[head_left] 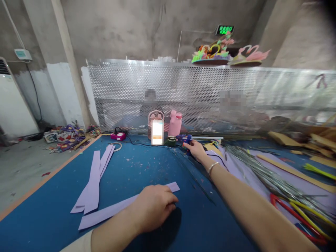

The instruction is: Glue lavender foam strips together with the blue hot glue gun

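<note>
My left hand (157,206) is low over the blue tabletop, crossing a flat lilac strip (105,213). Its fingers are curled together; the hand hides the strip's middle, and whatever the fingertips hold, if anything, is hidden. Farther back, my right hand (195,149) is stretched out and closed around a blue hot glue gun (185,138), whose nozzle end is near a small dark green roll (172,140). More lilac pieces (92,185) lie overlapping to the left, wider at their near ends.
Along the table's back stand a bright-screened phone (157,133), a pink bottle (175,124) and a magenta power block (118,135) with black cable. Wires (252,168), lilac sheets and red-handled scissors or pliers (294,217) crowd the right. A perforated metal screen (126,84) rises behind, with people beyond.
</note>
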